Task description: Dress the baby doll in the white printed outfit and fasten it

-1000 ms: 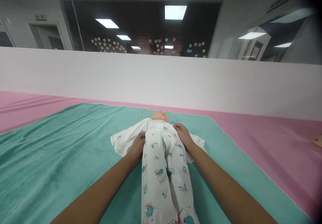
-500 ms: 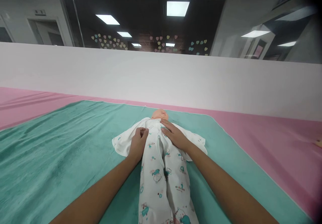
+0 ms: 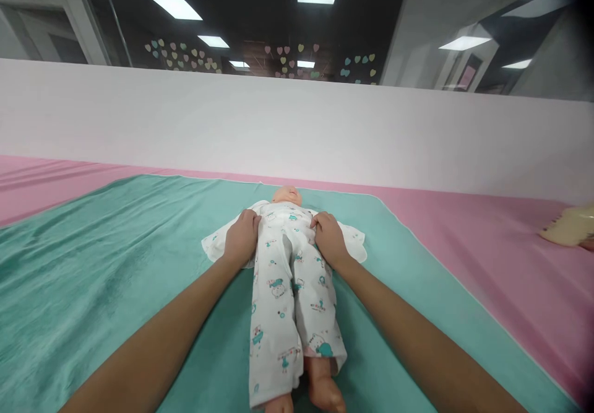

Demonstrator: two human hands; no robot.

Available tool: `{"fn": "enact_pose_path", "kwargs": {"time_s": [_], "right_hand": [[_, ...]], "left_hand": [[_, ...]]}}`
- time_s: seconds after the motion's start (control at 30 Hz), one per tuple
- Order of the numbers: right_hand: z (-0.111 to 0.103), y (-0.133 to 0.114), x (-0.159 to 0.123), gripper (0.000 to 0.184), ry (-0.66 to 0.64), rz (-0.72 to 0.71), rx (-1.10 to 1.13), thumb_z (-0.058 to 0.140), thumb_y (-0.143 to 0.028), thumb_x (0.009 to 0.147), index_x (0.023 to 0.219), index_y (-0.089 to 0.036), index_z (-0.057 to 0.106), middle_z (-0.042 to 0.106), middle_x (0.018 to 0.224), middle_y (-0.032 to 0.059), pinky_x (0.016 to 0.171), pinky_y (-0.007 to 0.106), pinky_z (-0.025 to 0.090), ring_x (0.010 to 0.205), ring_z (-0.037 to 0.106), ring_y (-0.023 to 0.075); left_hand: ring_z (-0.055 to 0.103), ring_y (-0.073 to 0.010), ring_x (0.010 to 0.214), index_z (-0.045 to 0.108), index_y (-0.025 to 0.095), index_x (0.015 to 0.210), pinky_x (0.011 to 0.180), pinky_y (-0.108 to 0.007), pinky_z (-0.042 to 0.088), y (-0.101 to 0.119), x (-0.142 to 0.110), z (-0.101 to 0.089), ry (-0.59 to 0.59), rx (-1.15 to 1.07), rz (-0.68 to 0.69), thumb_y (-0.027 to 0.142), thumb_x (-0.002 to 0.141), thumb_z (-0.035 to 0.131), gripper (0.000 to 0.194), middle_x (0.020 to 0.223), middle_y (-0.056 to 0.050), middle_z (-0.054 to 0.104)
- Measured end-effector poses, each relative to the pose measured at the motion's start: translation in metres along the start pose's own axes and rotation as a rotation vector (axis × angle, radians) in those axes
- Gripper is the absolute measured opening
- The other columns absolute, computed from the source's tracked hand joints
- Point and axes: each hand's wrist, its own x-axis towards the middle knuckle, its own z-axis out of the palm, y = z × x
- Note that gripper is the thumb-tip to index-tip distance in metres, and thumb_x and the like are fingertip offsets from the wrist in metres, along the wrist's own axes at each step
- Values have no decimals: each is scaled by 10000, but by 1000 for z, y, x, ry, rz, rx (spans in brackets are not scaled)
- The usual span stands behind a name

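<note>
A baby doll [image 3: 288, 194] lies on its back, head away from me, on a teal blanket [image 3: 153, 239]. White printed trousers [image 3: 278, 289] cover it from high on the torso down to the ankles, and both feet [image 3: 325, 393] stick out below. Under them is a white top [image 3: 353, 239] whose sleeves spread to both sides. My left hand [image 3: 243, 236] is closed at the left edge of the trousers' waist. At the opposite edge, my right hand [image 3: 328, 236] pinches the waist fabric, fingers curled. Fingertips of both hands are partly hidden.
Pink cloth [image 3: 468, 239] lies under and around the blanket. A low white wall [image 3: 297, 128] runs behind the doll, with dark glass above it. At the right edge a pale yellow object [image 3: 568, 226] is partly in view, its kind unclear.
My right hand has gone from lying flat on the doll's front to gripping the right side of the waist. The doll's feet now show, and the yellow object has come further into view.
</note>
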Motion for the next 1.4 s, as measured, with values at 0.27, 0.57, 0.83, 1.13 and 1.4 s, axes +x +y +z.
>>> {"fn": "enact_pose_path", "kwargs": {"time_s": [0.27, 0.57, 0.83, 1.13, 1.4], "right_hand": [[-84, -77, -95, 38, -534, 29, 112, 467, -228, 826, 789, -221, 468, 515, 769, -16, 614, 249, 406, 674, 480, 124], [-77, -72, -194, 127, -392, 203, -256, 568, -139, 720, 753, -212, 469, 526, 814, 4, 629, 288, 407, 746, 519, 169], [-66, -83, -190, 97, -200, 230, -338, 502, -126, 734, 739, -223, 504, 554, 714, -1, 572, 273, 385, 672, 533, 172], [-90, -88, -210, 139, -42, 447, 195, 419, -250, 822, 942, -226, 485, 568, 708, -2, 563, 212, 465, 621, 567, 132], [-91, -92, -181, 293, 13, -322, -318, 491, -97, 773, 1040, -202, 550, 581, 854, 78, 590, 285, 447, 722, 546, 175]], "left_hand": [[531, -203, 769, 467, 225, 868, 609, -284, 347, 4, -2, 0, 51, -45, -14, 356, 882, 334, 187, 873, -37, 576], [554, -187, 806, 504, 211, 872, 745, -316, 419, 14, -8, -2, 100, -273, 78, 344, 857, 396, 172, 857, -26, 602], [563, -191, 829, 522, 212, 892, 770, -328, 427, 10, -9, 0, 62, -320, 57, 348, 846, 405, 185, 892, -33, 620], [567, -190, 812, 538, 215, 882, 749, -321, 429, 7, -7, 3, 48, -340, 34, 351, 839, 397, 201, 877, -31, 629], [571, -191, 802, 544, 218, 890, 737, -317, 430, 7, -7, 2, 23, -344, 18, 355, 831, 397, 209, 877, -27, 637]]}}
